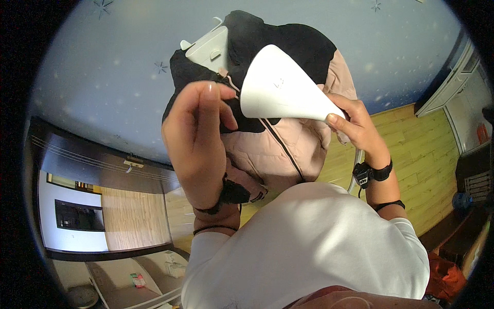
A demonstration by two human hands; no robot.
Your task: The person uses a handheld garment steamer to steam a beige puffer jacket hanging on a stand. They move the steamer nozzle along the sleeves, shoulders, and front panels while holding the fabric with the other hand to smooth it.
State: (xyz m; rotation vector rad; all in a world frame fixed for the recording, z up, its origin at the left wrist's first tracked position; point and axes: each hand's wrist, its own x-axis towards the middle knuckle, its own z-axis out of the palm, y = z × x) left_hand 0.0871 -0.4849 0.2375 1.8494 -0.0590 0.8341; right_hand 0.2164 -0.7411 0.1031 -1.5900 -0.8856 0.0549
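Observation:
My right hand (pixel 357 123) grips the narrow end of a white garment steamer head (pixel 283 87), its broad end pointing up and to the left. Behind it hangs a puffer jacket, black (pixel 293 42) at the top and pale pink (pixel 278 150) below, with a dark zip down its front. My left hand (pixel 200 127) is raised in front of the jacket's left side, fingers loosely curled and fingertips apart, with nothing visible between them. A white plastic hanger bracket (pixel 208 52) with hooks sticks out above the jacket's collar.
A pale hose (pixel 357 166) runs down beside my right forearm. Behind the jacket stands a blue wall (pixel 127 89) with star patterns. A dark-framed mirror (pixel 135 216) and white shelf compartments (pixel 119 278) are on the left. Wooden flooring (pixel 413 154) and a door (pixel 447 89) lie right.

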